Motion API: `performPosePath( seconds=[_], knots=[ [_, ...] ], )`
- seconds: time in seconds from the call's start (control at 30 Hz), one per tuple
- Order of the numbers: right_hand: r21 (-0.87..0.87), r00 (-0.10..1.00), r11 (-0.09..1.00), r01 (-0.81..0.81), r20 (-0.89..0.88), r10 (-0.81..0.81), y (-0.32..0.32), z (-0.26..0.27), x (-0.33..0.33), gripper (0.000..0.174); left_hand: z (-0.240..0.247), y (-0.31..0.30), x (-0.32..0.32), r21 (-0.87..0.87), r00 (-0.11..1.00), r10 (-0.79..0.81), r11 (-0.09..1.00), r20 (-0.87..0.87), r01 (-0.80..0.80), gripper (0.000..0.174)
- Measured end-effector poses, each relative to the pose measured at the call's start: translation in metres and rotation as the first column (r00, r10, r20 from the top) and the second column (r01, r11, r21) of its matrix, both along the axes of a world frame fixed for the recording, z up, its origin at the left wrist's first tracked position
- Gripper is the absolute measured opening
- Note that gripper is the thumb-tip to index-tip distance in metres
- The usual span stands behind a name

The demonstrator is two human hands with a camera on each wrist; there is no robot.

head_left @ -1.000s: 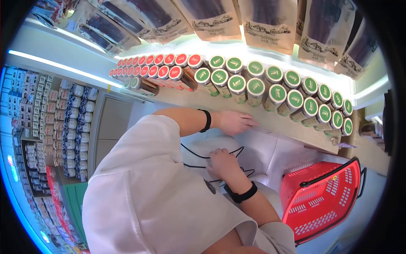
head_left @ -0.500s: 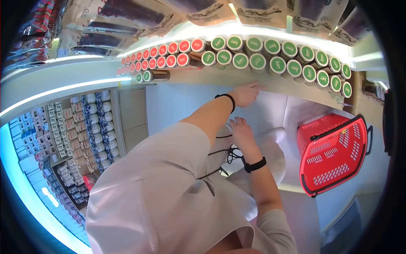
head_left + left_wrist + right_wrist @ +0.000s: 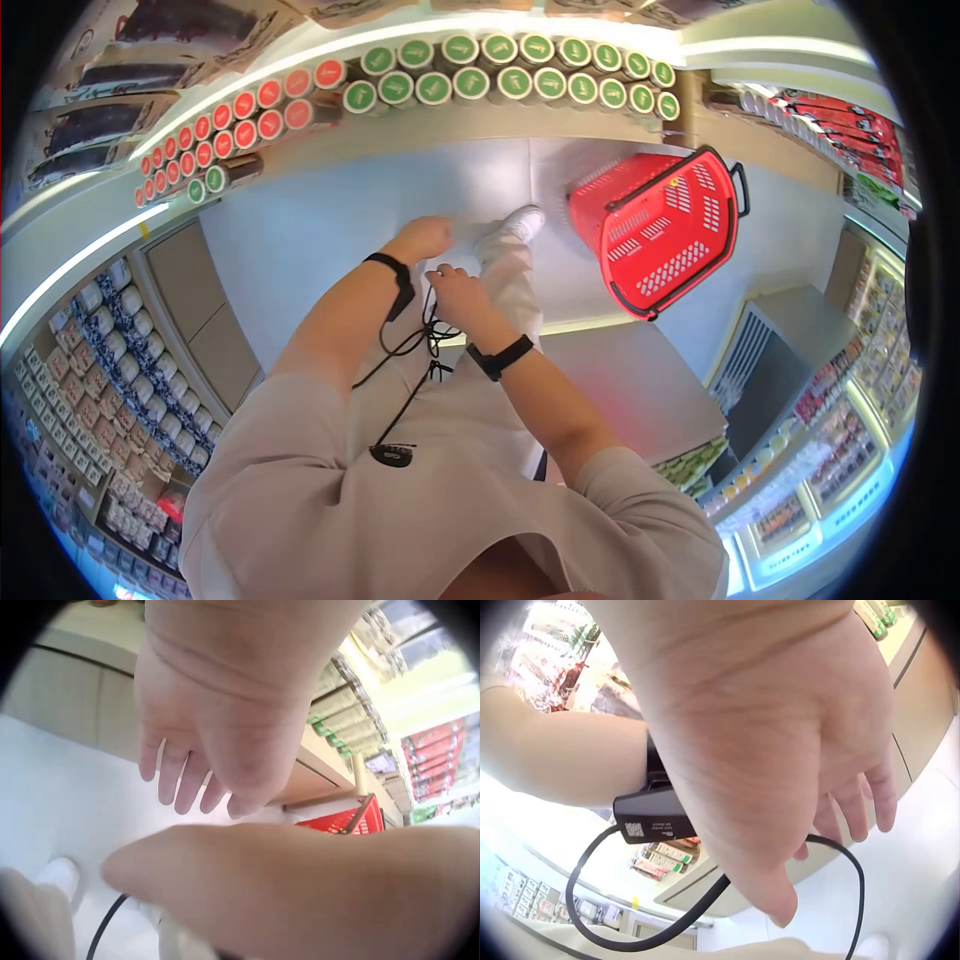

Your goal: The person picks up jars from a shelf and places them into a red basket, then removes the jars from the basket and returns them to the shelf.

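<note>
In the head view my left hand [image 3: 425,237] hangs over the floor in front of the shelf. Its fingers, seen in the left wrist view, are loosely extended with nothing in them [image 3: 191,712]. Just below and to its right is my right hand [image 3: 462,300], its fingers relaxed in the right wrist view [image 3: 780,765]. A thin black cable [image 3: 859,877] passes behind that hand and loops down in front of the body. Black bands circle both wrists. Canisters with green lids [image 3: 471,83] and red lids [image 3: 270,125] stand in rows on the shelf, apart from both hands.
A red shopping basket [image 3: 660,235] with black handles stands on the floor to the right. Packed bags [image 3: 110,120] are on the upper shelf. Stacked goods [image 3: 130,350] fill a display at the left, and a grey box-like unit [image 3: 780,350] stands at the right.
Both hands have drawn back from the shelf edge towards the body, moving left in the head view. The head view has shifted, bringing the right-hand displays into sight. The basket now appears further left.
</note>
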State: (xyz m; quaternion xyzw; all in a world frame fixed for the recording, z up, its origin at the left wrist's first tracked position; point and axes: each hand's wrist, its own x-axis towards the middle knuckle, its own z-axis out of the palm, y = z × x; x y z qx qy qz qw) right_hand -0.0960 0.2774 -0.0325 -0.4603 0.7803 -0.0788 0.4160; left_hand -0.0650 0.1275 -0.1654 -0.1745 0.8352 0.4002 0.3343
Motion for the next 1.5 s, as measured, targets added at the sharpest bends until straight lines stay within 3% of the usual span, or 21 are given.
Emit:
performPosePath(
  seconds=[0.07,0.1,0.2,0.27,0.3,0.37,0.43,0.57,0.7,0.77,0.9,1.0,1.03,1.13,1.17,1.23,1.3,1.33,1.4,1.43,1.5],
  knots=[
    [-0.028,0.998,0.999,-0.038,0.048,0.039,0.002,0.003,0.007,0.027,0.0,-0.012,0.05,-0.006,0.994,0.094,0.996,0.05,-0.093,0.025],
    [-0.012,0.999,0.999,-0.03,0.029,0.03,0.003,0.008,0.008,0.027,0.028,-0.019,0.066,-0.031,0.985,0.162,0.987,0.058,-0.161,0.026],
    [-0.049,0.996,0.998,-0.037,0.076,0.041,0.006,0.02,0.006,0.028,0.016,-0.029,0.14,-0.123,0.965,0.242,0.966,0.102,-0.229,0.029],
    [0.053,0.979,0.995,-0.085,0.189,0.074,0.01,0.022,0.001,0.053,0.027,-0.033,0.175,-0.165,0.947,0.264,0.958,0.181,-0.236,0.033],
    [0.055,0.978,0.994,-0.093,0.192,0.081,0.015,0.026,-0.004,0.053,0.034,-0.033,0.185,-0.176,0.921,0.267,0.959,0.283,-0.224,0.034],
    [0.083,0.965,0.989,-0.123,0.242,0.1,0.012,0.029,-0.023,0.054,0.036,-0.03,0.194,-0.215,0.91,0.282,0.951,0.303,-0.223,0.036],
    [-0.111,0.983,0.993,-0.033,0.177,0.053,0.03,0.03,-0.042,0.039,0.035,-0.017,0.207,-0.243,0.936,0.211,0.959,0.28,-0.144,0.036],
    [-0.109,0.978,0.994,0.028,0.207,-0.005,0.056,0.035,-0.099,0.048,0.052,0.026,0.157,-0.2,0.909,0.295,0.949,0.294,-0.243,0.034],
    [-0.12,0.989,0.992,0.034,0.149,-0.015,0.073,0.047,-0.151,0.048,0.082,0.064,0.078,-0.052,0.891,0.441,0.898,0.108,-0.438,0.027],
    [-0.123,0.987,0.991,0.051,0.158,-0.032,0.084,0.044,-0.169,0.046,0.084,0.076,0.054,-0.033,0.903,0.428,0.903,-0.045,-0.429,0.025],
    [-0.078,0.96,0.967,0.241,0.168,-0.226,0.084,0.053,-0.196,0.039,0.106,0.071,0.013,0.034,0.943,0.333,0.942,0.005,-0.333,0.027],
    [-0.316,0.881,0.853,0.415,-0.095,-0.464,0.085,0.058,-0.246,0.027,0.121,0.052,0.022,-0.04,0.894,0.441,0.895,-0.078,-0.445,0.028],
    [-0.375,0.848,0.832,0.409,-0.181,-0.499,0.083,0.062,-0.27,0.025,0.11,0.044,0.033,-0.063,0.888,0.443,0.89,-0.122,-0.452,0.029],
    [-0.54,0.738,0.803,0.254,-0.428,-0.521,0.066,0.086,-0.343,0.02,0.111,0.02,0.053,-0.119,0.858,0.513,0.853,0.009,-0.508,0.032],
    [-0.545,0.74,0.796,0.263,-0.416,-0.528,0.067,0.08,-0.37,0.02,0.105,0.017,0.065,-0.143,0.854,0.52,0.846,0.013,-0.513,0.032],
    [-0.526,0.697,0.801,0.287,-0.459,-0.551,0.054,0.083,-0.396,0.021,0.094,0.016,0.083,-0.16,0.847,0.531,0.838,0.027,-0.521,0.032],
    [-0.491,0.675,0.864,0.116,-0.599,-0.431,0.048,0.069,-0.429,0.025,0.09,0.024,0.088,-0.185,0.836,0.548,0.826,0.044,-0.532,0.032],
    [-0.488,0.672,0.865,0.118,-0.602,-0.431,0.044,0.061,-0.441,0.025,0.09,0.028,0.089,-0.188,0.833,0.547,0.829,0.086,-0.526,0.032],
    [-0.237,0.742,0.96,0.15,-0.614,-0.268,0.034,0.05,-0.458,0.033,0.087,0.04,0.089,-0.192,0.83,0.542,0.835,0.129,-0.516,0.032],
    [-0.236,0.742,0.959,0.154,-0.614,-0.27,0.032,0.044,-0.462,0.033,0.084,0.05,0.087,-0.168,0.829,0.545,0.836,0.128,-0.523,0.032],
    [-0.058,0.772,0.974,0.22,-0.6,-0.21,0.033,0.026,-0.469,0.041,0.086,0.063,0.078,-0.147,0.831,0.541,0.84,0.13,-0.523,0.032]
  ],
)
